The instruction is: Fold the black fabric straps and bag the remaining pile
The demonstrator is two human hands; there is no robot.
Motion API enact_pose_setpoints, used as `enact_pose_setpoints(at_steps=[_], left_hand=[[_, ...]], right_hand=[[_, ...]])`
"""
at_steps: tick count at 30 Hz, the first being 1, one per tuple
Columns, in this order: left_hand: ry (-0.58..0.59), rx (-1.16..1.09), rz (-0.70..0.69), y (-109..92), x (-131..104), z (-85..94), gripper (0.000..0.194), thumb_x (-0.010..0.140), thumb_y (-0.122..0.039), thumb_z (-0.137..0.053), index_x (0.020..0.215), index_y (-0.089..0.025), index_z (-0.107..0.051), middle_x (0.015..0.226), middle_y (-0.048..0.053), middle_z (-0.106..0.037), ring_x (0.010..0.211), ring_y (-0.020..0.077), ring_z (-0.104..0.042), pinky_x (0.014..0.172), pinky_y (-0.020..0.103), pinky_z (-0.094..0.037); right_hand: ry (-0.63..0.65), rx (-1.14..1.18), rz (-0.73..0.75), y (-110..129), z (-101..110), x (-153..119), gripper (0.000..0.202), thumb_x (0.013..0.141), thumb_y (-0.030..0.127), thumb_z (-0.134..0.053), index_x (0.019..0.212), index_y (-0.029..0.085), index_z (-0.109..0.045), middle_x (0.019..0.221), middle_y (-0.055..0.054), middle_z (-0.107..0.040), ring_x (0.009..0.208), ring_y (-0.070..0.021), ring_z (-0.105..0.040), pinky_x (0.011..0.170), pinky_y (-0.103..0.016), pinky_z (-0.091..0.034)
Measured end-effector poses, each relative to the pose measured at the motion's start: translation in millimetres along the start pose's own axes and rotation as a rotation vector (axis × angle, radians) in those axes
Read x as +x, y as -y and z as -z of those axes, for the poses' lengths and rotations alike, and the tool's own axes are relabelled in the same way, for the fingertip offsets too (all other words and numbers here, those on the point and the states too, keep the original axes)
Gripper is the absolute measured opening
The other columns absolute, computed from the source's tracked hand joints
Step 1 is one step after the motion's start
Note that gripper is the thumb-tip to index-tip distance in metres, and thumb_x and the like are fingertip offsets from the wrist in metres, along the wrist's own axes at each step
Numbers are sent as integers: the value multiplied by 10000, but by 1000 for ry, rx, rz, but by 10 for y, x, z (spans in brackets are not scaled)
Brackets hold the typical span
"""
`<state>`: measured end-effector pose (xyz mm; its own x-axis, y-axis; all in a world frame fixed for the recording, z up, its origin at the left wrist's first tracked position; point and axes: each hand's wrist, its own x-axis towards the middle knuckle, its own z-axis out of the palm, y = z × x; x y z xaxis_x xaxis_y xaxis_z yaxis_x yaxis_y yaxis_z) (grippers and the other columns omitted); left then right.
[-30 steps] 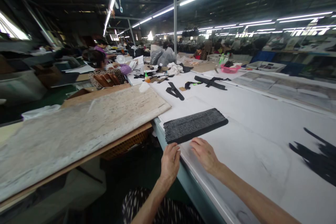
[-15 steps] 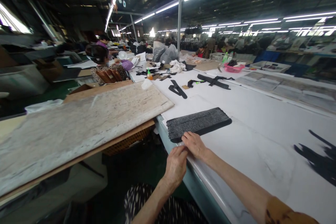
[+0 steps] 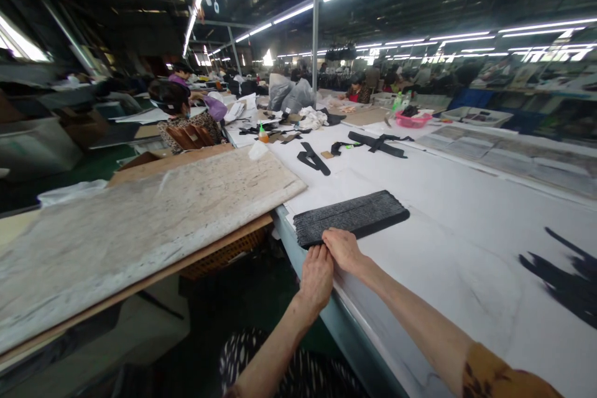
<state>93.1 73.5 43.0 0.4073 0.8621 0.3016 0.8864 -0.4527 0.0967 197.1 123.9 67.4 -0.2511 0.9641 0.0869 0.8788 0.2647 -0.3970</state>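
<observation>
A long stack of dark grey and black fabric strips [image 3: 352, 216] lies near the edge of the white table, its strips side by side with a black band along the near side. My right hand [image 3: 344, 250] is closed, with bent fingers pressed against that black near edge. Just below it, at the table edge, my left hand [image 3: 318, 273] is closed too, its fingertips together at the stack's near left part and touching my right hand. What lies between the fingers of either hand is hidden.
A worn pale board [image 3: 153, 211] extends at the left. Loose black strips [image 3: 314, 158] and a bottle of orange liquid [image 3: 263, 133] are farther back on the white table [image 3: 448, 230]. Black pieces [image 3: 564, 280] lie at right. A co-worker [image 3: 175, 112] sits beyond the board.
Both hands have moved slightly, closing in on the stack's near edge; my left fingertips now reach it. The stack stays in place, and the whole view has shifted a little.
</observation>
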Motion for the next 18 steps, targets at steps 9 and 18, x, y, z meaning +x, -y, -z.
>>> enact_pose_setpoints(at_steps=[9,18], left_hand=[[63,76,-32,107,17,5,455,737,90,-345,1073,-89,-594,1157,153,-599,1113,253,-541,934,368,-459],[9,107,26,-99,239,-45,506,792,-44,-349,1237,-199,-532,864,135,-593,793,285,-589,683,412,-501]], right_hand=[[-342,459,-256,-332,53,174,149,792,167,-443,720,194,-571,729,-5,-623,739,-145,-581,733,-271,-462],[-894,970,-599,-1954,1131,-108,162,688,224,-553,593,205,-423,464,45,-478,461,-116,-527,526,-303,-520]])
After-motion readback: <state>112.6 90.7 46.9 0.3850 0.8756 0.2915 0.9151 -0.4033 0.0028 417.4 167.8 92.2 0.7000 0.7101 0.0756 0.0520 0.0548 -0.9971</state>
